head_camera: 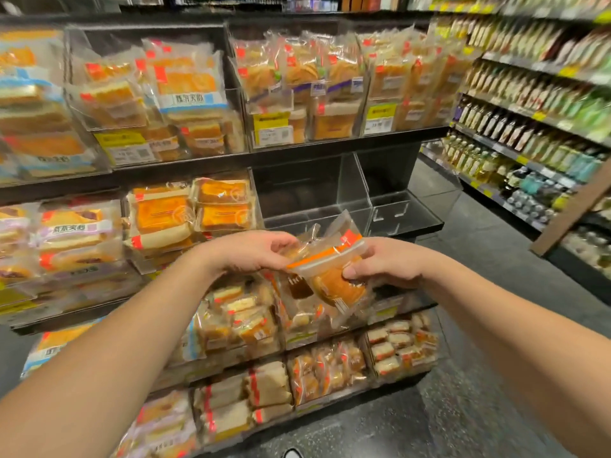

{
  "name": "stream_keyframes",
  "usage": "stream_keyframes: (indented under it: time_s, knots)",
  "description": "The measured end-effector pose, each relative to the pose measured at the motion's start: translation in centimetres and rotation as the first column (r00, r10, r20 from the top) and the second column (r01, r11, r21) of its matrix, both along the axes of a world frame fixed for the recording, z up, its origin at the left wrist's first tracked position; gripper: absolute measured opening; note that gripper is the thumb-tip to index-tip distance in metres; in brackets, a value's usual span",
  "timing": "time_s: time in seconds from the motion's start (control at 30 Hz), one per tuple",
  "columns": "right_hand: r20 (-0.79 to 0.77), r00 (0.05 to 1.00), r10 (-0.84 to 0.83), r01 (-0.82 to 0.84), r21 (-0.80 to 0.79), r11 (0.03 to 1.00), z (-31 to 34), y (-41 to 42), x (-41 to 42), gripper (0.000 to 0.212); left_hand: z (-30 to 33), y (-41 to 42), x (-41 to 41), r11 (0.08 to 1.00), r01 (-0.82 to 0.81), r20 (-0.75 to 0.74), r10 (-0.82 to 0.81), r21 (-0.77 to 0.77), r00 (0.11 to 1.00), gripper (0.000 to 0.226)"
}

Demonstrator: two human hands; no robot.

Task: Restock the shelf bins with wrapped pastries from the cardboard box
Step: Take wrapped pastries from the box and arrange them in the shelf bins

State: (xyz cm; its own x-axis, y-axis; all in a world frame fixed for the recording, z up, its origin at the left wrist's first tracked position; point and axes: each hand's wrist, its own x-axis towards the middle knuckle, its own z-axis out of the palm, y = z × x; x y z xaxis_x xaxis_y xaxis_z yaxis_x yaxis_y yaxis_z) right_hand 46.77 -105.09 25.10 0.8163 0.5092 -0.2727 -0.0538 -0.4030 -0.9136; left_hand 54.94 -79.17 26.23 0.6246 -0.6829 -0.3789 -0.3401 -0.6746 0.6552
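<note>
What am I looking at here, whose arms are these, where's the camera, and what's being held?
There is no machine: this is one picture from a wide-angle camera worn on a person's head, looking forward and down, so the two bare arms reaching in from below are that person's own. The left hand and the right hand together hold a wrapped pastry, a round golden bun in clear plastic with an orange stripe; the left pinches the wrapper's upper edge, the right grips its side. In front stands a dark store shelf with clear plastic bins, most full of wrapped cakes and sandwiches. Two empty bins sit in the middle row, just above the hands. On the right, another aisle shelf holds bottles. No cardboard box is in view.
</note>
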Motion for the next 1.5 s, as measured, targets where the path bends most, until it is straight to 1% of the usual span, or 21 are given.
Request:
stream_keyframes:
  time_s: [0.07, 0.1, 0.17, 0.2, 0.27, 0.3, 0.37, 0.43, 0.5, 0.57, 0.63, 0.73, 0.83, 0.93, 1.07, 1.17, 1.23, 1.33, 1.37, 1.43, 1.5]
  knots:
    - [-0.069, 0.997, -0.046, 0.05, 0.063, 0.997, -0.2, -1.0, 3.0, 0.059, 0.2, -1.2, 2.8, 1.0, 0.005, 0.041, -0.005, -0.002, 0.999, 0.055]
    - [-0.098, 0.994, -0.056, 0.065, 0.086, 0.994, -0.2, -1.5, 4.5, 0.06, 0.3, -1.6, 4.1, 1.0, 0.008, 0.064, -0.008, -0.001, 0.998, 0.051]
    - [-0.137, 0.985, -0.103, 0.122, 0.135, 0.983, 0.0, -2.4, 6.9, 0.052, 0.4, -2.4, 6.9, 1.0, -0.025, 0.094, 0.025, -0.004, 0.995, 0.046]
    - [-0.144, 0.978, -0.153, 0.176, 0.16, 0.971, 0.2, -3.0, 8.0, 0.047, 0.5, -2.6, 8.3, 0.999, -0.045, 0.11, 0.045, 0.004, 0.993, 0.045]
    - [-0.122, 0.957, -0.263, 0.281, 0.17, 0.945, 0.6, -4.6, 10.2, 0.043, 0.9, -3.1, 10.9, 0.996, -0.084, 0.129, 0.081, 0.02, 0.988, 0.044]
    - [-0.103, 0.951, -0.291, 0.304, 0.15, 0.941, 0.9, -5.5, 11.2, 0.044, 1.2, -3.2, 12.0, 0.994, -0.107, 0.125, 0.105, 0.01, 0.987, 0.045]
    - [-0.049, 0.953, -0.298, 0.301, 0.056, 0.952, 1.9, -7.3, 13.3, 0.053, 1.9, -3.8, 14.3, 0.989, -0.147, 0.137, 0.145, 0.0, 0.98, 0.045]
    - [0.044, 0.947, -0.319, 0.321, -0.147, 0.936, 3.2, -8.3, 15.2, 0.063, 2.4, -4.4, 16.2, 0.987, -0.151, 0.215, 0.136, 0.051, 0.967, 0.048]
    - [0.172, 0.932, -0.318, 0.361, -0.397, 0.844, 4.1, -8.6, 17.5, 0.066, 2.3, -5.5, 18.4, 0.979, -0.164, 0.308, 0.121, 0.118, 0.944, 0.055]
    - [0.302, 0.922, -0.241, 0.378, -0.577, 0.724, 4.1, -8.3, 20.0, 0.055, 1.7, -6.5, 20.1, 0.965, -0.167, 0.398, 0.075, 0.201, 0.914, 0.062]
    - [0.358, 0.923, -0.141, 0.358, -0.665, 0.655, 3.5, -8.0, 22.5, 0.046, 0.8, -7.5, 21.5, 0.948, -0.168, 0.452, 0.03, 0.269, 0.891, 0.063]
    - [0.357, 0.934, -0.013, 0.286, -0.724, 0.628, 1.9, -7.5, 26.0, 0.049, -0.6, -9.0, 23.0, 0.919, -0.192, 0.464, 0.012, 0.343, 0.886, 0.059]
    - [0.342, 0.928, 0.146, 0.209, -0.806, 0.554, -0.4, -7.2, 29.2, 0.057, -2.2, -10.1, 24.4, 0.88, -0.23, 0.459, 0.016, 0.415, 0.889, 0.055]
    - [0.333, 0.898, 0.289, 0.163, -0.86, 0.484, -3.5, -7.1, 32.2, 0.061, -4.4, -11.0, 25.7, 0.841, -0.25, 0.426, 0.026, 0.48, 0.904, 0.054]
    - [0.288, 0.882, 0.372, 0.083, -0.873, 0.481, -7.3, -6.6, 35.2, 0.061, -7.6, -11.6, 27.8, 0.779, -0.3, 0.398, 0.071, 0.551, 0.915, 0.054]
    - [0.287, 0.885, 0.367, 0.063, -0.854, 0.517, -9.8, -5.8, 36.7, 0.061, -9.7, -11.9, 28.9, 0.735, -0.324, 0.4, 0.078, 0.596, 0.913, 0.049]
    - [0.297, 0.89, 0.346, 0.072, -0.842, 0.535, -11.1, -5.3, 37.5, 0.059, -10.7, -11.9, 29.3, 0.713, -0.351, 0.419, 0.088, 0.607, 0.904, 0.04]
    - [0.352, 0.879, 0.321, 0.129, -0.825, 0.55, -12.6, -4.6, 38.3, 0.05, -12.0, -11.9, 29.8, 0.716, -0.399, 0.483, 0.098, 0.573, 0.87, 0.018]
    - [0.372, 0.876, 0.307, 0.152, -0.816, 0.558, -13.0, -4.4, 38.5, 0.047, -12.3, -11.9, 30.0, 0.72, -0.412, 0.508, 0.097, 0.558, 0.856, 0.017]
    - [0.389, 0.88, 0.272, 0.178, -0.802, 0.57, -13.6, -4.0, 38.8, 0.048, -12.7, -11.9, 30.2, 0.723, -0.428, 0.543, 0.087, 0.542, 0.835, 0.025]
    - [0.404, 0.876, 0.263, 0.198, -0.799, 0.568, -14.1, -3.8, 39.2, 0.048, -12.8, -11.9, 30.4, 0.706, -0.434, 0.555, 0.07, 0.56, 0.829, 0.03]
